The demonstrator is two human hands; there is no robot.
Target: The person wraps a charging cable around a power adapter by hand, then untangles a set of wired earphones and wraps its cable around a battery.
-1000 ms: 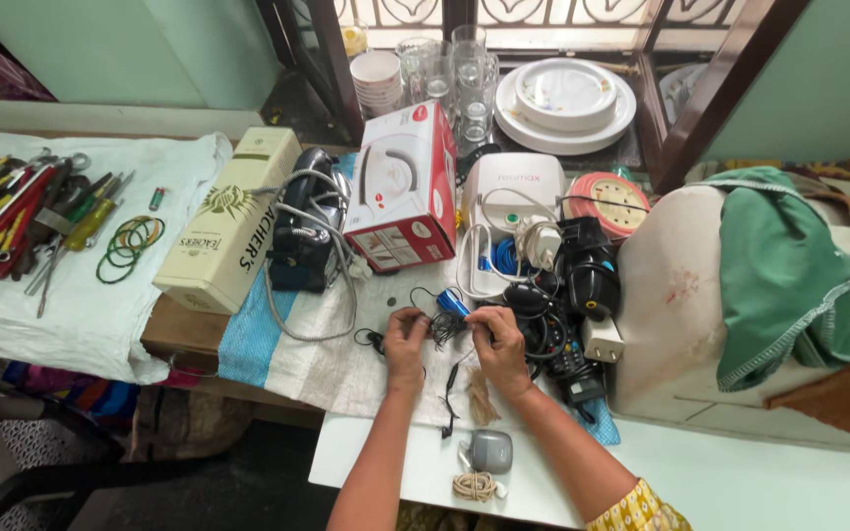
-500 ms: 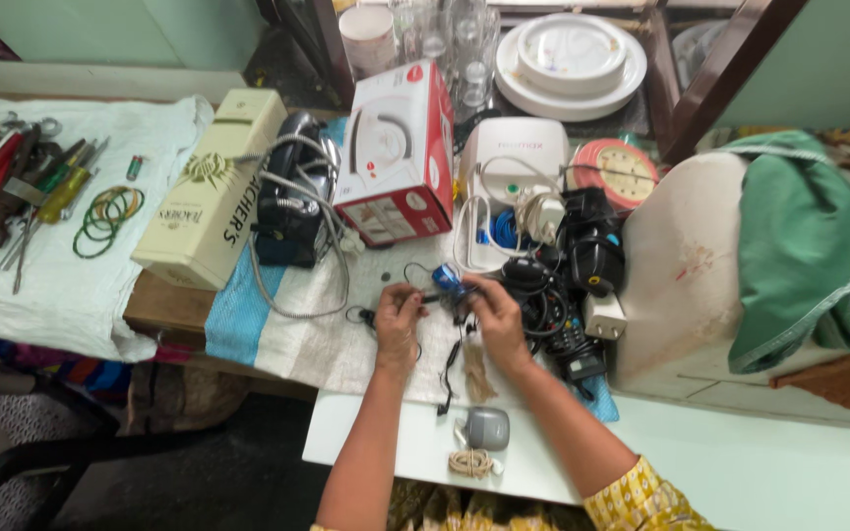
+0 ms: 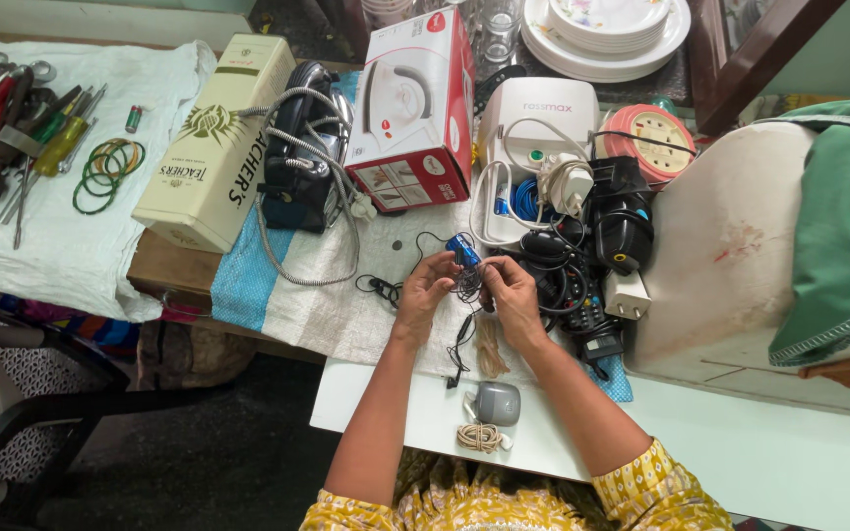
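Right now, both hands up over the woven mat (image 3: 327, 295), close together, working a thin black wire (image 3: 462, 339) and a small blue piece (image 3: 463, 250). Left hand (image 3: 425, 288) curled, fingertips pinched near the tangle between the two hands; right hand (image 3: 507, 292) likewise curled and pinching the wire just right of it. Blue piece sitting just above and between the fingertips, touching or nearly touching the left fingers, hard to tell which. Wire trailing down from the pinch toward the body, long axis running roughly straight back, with a loop off to the left ending in a small earbud (image 3: 383, 288). Left hand a shade nearer the blue piece. Below the wrists, a small grey oval gadget (image 3: 497, 402) and a coiled beige cord (image 3: 481, 438) on the white board (image 3: 376, 413). Pile of black chargers (image 3: 602, 256) just right of the right hand, red-and-white box (image 3: 415, 108) well above
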